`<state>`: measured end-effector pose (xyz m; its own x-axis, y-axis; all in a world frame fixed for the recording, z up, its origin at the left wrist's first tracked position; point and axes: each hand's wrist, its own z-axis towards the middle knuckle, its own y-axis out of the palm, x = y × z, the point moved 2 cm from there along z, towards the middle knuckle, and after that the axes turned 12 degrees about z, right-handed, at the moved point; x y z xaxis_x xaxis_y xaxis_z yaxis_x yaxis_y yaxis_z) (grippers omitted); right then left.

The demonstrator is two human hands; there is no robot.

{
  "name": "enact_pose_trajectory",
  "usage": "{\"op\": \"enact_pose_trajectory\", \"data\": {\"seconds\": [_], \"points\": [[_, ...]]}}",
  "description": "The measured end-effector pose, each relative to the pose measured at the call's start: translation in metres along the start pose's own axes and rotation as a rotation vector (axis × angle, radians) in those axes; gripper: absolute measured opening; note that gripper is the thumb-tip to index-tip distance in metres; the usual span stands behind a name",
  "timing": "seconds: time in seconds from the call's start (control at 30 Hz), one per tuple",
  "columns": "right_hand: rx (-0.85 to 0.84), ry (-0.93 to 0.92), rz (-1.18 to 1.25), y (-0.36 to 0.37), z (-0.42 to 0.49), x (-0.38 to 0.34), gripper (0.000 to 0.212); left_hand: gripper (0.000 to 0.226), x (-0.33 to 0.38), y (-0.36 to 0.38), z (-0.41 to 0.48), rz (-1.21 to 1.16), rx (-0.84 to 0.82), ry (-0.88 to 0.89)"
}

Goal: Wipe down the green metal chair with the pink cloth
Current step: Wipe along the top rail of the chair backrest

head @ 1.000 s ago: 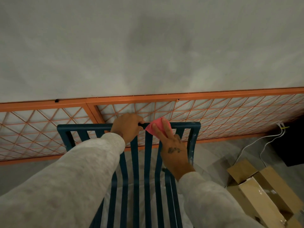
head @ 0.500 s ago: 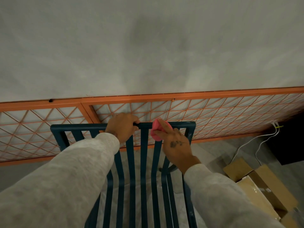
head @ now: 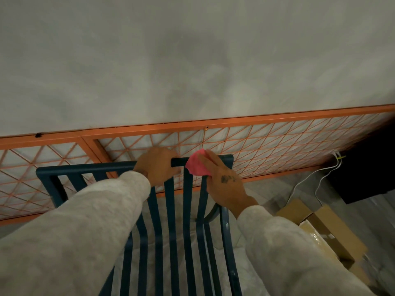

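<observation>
The dark green metal chair [head: 85, 168] stands below me with its slatted back toward a wall. My left hand [head: 157, 165] grips the top rail of the backrest near its middle. The pink cloth [head: 197, 166] lies over the top rail toward the right corner. My right hand [head: 224, 184] presses the cloth against the rail with its fingers laid over it; the thumb is hidden behind the cloth.
An orange metal lattice panel [head: 267, 146] leans along the grey wall right behind the chair. Cardboard boxes [head: 324, 227] lie on the floor to the right, with white cables [head: 307, 180] and a dark object [head: 363, 174] beyond them.
My right hand with the cloth has slid a little along the top rail toward the right corner. The left hand keeps its grip on the rail. The view has shifted slightly.
</observation>
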<state>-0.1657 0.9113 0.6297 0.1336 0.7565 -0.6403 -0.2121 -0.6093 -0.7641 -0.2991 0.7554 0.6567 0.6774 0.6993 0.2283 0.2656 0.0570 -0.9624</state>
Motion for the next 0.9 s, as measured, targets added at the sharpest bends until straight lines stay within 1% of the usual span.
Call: {"op": "enact_pose_trajectory", "data": {"seconds": [0.07,0.1,0.2,0.27,0.33,0.4,0.47,0.5,0.57,0.67,0.73,0.8,0.9], "points": [[-0.018,0.021,-0.062,0.005,-0.003,0.003,0.076,0.022,0.014,0.007,0.003,-0.019,0.037,0.036],[0.0,0.019,-0.08,0.004,-0.003,0.006,0.075,0.025,0.018,0.01,0.005,-0.01,0.052,0.046],[0.095,-0.003,-0.071,-0.008,-0.009,0.026,0.07,0.039,0.023,0.022,0.005,0.084,0.051,0.057],[0.178,0.015,-0.042,-0.019,-0.015,0.043,0.066,0.046,0.023,0.028,0.004,0.098,0.052,0.053],[0.25,0.101,-0.005,-0.026,-0.018,0.052,0.064,0.047,0.023,0.031,0.002,0.087,0.051,0.05],[0.282,0.218,0.041,-0.025,-0.015,0.049,0.064,0.049,0.024,0.031,0.001,0.092,0.037,0.044],[0.304,0.259,0.053,-0.019,-0.013,0.038,0.062,0.05,0.024,0.03,0.0,0.1,0.017,0.044],[0.283,0.243,0.039,-0.014,-0.011,0.032,0.064,0.052,0.024,0.03,-0.001,0.102,0.018,0.044],[0.159,0.191,-0.017,-0.002,-0.007,0.018,0.072,0.056,0.025,0.032,-0.001,0.106,0.03,0.04],[-0.006,0.193,-0.083,0.007,0.003,0.003,0.08,0.067,0.027,0.034,0.0,0.107,0.06,0.022],[-0.03,0.19,-0.098,-0.003,0.011,0.001,0.074,0.073,0.026,0.034,0.001,0.106,0.065,0.017],[-0.022,0.211,-0.101,-0.02,0.017,0.007,0.065,0.076,0.024,0.034,0.003,0.103,0.056,0.017],[-0.041,0.348,-0.145,-0.043,0.024,0.02,0.047,0.076,0.025,0.031,0.004,0.111,0.037,0.019]]}}
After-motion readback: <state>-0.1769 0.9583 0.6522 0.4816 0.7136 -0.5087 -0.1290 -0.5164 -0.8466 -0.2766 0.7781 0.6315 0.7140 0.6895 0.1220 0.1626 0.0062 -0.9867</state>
